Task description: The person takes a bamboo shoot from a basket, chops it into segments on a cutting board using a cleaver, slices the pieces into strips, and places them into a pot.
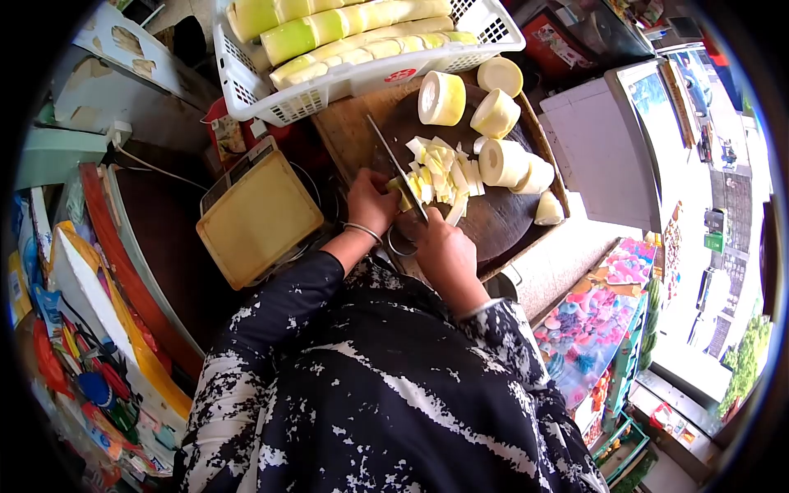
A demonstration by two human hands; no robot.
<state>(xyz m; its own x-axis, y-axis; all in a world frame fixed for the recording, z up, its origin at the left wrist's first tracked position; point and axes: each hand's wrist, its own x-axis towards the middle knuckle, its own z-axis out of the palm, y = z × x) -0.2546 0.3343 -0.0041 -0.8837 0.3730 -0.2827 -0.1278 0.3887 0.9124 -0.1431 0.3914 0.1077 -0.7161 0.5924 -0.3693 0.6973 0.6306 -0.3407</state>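
Currently, the right hand (pixel 445 251) grips a knife (pixel 399 170) at its near end, fingers closed around it, while the blade slants up and to the left across the edge of a round, dark chopping board (pixel 501 220). Just left of the blade, the left hand (pixel 371 200) has its fingers curled and pinches a small yellowish-green piece (pixel 403 195) against the board; how the thumb sits is hard to make out. A bracelet (pixel 363 232) circles the left wrist. Right beside the blade, on its other side, lies a loose pile of pale yellow cut pieces (pixel 445 168), some of them overlapping. Beyond and to the right of that pile, thick cream-coloured chunks (pixel 503 163) lie around the far and right parts of the board, several touching one another, with a smaller chunk (pixel 549 209) near the right edge. The board rests on a wooden surface (pixel 339 123). At the top, a white plastic basket (pixel 306 105) with a red mark on its side holds long, peeled green-and-cream stalks (pixel 345 31) laid side by side. To the left of the hands, well apart from the knife, is a scale (pixel 260 218) with a tan, squarish top. The person wears black sleeves (pixel 279 296) with white patches, and a flowered cloth (pixel 588 329) lies off to the right.
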